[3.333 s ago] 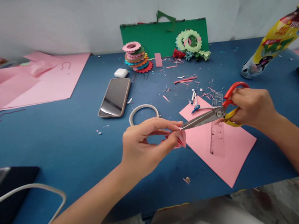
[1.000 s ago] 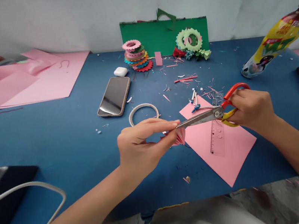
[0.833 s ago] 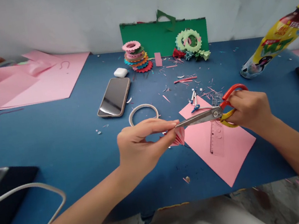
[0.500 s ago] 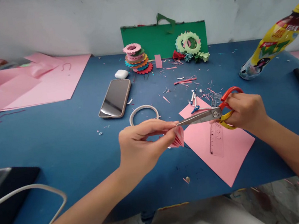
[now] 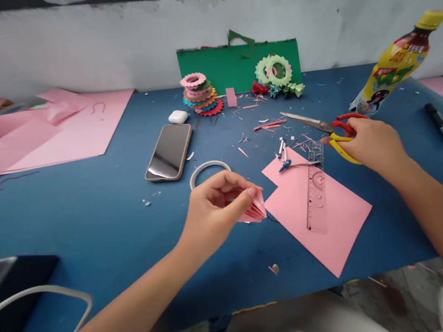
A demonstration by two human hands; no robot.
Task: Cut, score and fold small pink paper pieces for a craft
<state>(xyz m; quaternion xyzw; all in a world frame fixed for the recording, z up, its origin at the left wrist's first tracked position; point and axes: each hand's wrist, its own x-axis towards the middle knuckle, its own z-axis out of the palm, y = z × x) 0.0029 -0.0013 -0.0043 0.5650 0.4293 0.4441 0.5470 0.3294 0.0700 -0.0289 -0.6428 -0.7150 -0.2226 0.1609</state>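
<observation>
Left-hand fingers (image 5: 237,206) partly hide the folded pink paper (image 5: 258,208) they pinch.

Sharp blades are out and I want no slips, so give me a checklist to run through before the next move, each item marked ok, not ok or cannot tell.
1. Folded pink paper piece pinched in the left grip: ok.
2. Metal scissors with red and yellow handles held in the right grip: ok.
3. Scissor tips pointing away from the left grip: ok.
4. Flat pink paper sheet free of tools: not ok; the clear plastic ruler and blue-and-silver drawing compass lie on it.
5. Folds all even: cannot tell; fingers cover part of the piece.
</observation>
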